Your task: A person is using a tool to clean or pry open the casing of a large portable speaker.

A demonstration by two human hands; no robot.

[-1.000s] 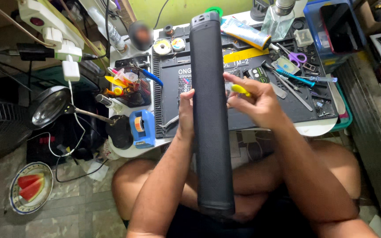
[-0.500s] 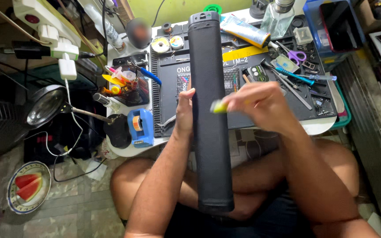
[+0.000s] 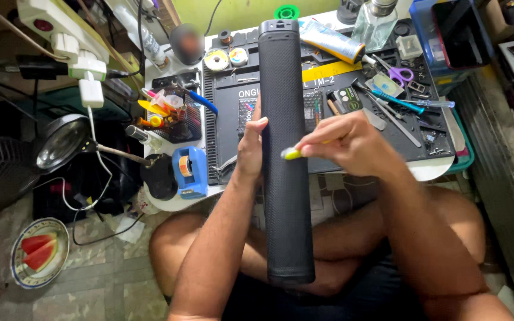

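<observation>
The left hand point(image 3: 251, 148) grips the black speaker point(image 3: 285, 154), still closed, while the right hand point(image 3: 343, 142) pinches a yellow tool point(image 3: 292, 154) against its mesh.

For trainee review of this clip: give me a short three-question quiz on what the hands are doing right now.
1. True or false: the left hand grips the long black mesh-covered cylinder.
2. What does the right hand pinch? A) scissors B) a small yellow-green tool C) tape
3. What lies on the plate on the floor?

Key: 1 true; 2 B; 3 watermelon slices.
</observation>
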